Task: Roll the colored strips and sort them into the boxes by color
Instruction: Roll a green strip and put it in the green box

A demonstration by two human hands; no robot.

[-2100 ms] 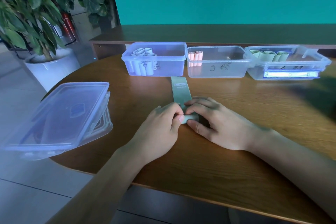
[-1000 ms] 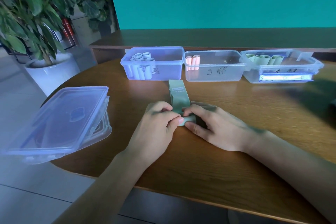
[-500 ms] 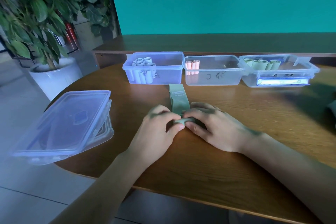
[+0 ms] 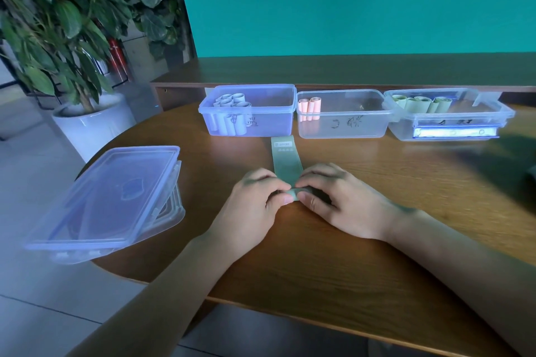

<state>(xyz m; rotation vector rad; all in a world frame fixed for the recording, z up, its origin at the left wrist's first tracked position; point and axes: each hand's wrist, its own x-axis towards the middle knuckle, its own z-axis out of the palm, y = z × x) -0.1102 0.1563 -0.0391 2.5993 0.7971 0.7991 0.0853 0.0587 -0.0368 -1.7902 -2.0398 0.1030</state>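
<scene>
A green strip lies flat on the wooden table, its far end near the boxes and its near end rolled up under my fingers. My left hand and my right hand both pinch that small roll. Three clear boxes stand in a row behind it. The left box holds several pale blue rolls. In the middle box stand two pink rolls. Several green rolls lie in the right box.
A stack of clear lids and a box sits at the table's left edge, overhanging it. A potted plant stands on the floor to the left. A low wooden ledge and a green wall run behind the boxes.
The roll under my fingers has moved slightly toward the boxes and the flat part of the strip looks a little shorter. The camera view has shifted downward.
</scene>
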